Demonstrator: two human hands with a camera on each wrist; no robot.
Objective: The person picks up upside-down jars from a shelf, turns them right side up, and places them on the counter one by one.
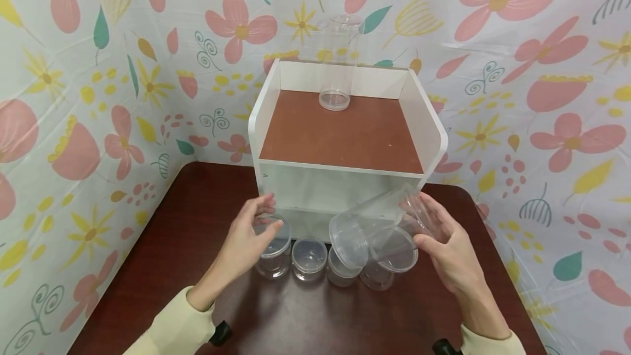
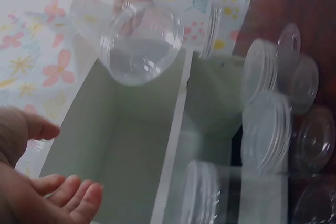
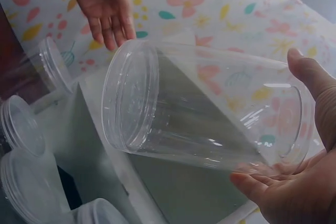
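My right hand (image 1: 451, 251) grips a large clear plastic jar (image 3: 210, 108) around its base end. The jar lies tilted in the air before the shelf unit, its lidded end toward the left and lower. My left hand (image 1: 248, 234) holds nothing; its fingers are spread and relaxed above the leftmost lidded jar (image 1: 273, 251), overlapping it in the head view. Beside that one stand a small jar (image 1: 309, 262), another small jar (image 1: 341, 273) partly hidden by the held jar, and a wider-lidded jar (image 1: 394, 259) at the right end.
A white shelf unit (image 1: 340, 167) with a brown top board (image 1: 335, 136) stands at the back of the dark table (image 1: 212, 207). On that board a tall clear container (image 1: 339, 70) stands upright near the back panel. A flower-printed curtain (image 1: 493, 97) hangs behind and on both sides.
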